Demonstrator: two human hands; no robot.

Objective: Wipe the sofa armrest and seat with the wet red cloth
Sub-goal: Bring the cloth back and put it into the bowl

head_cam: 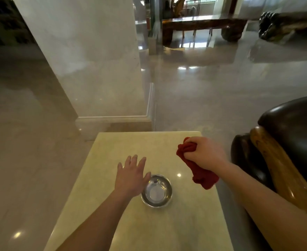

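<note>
My right hand is closed around a bunched red cloth, held above the right part of a pale stone side table. The cloth's lower end hangs down past the table's right edge. My left hand hovers flat with fingers spread, just left of a small steel bowl on the table. At the right stands the sofa, with a dark leather cushion and a curved wooden armrest running below my right forearm.
A large marble pillar rises beyond the table. Glossy tiled floor spreads around it. A dark wooden bench and a carved wooden piece stand far back at the right.
</note>
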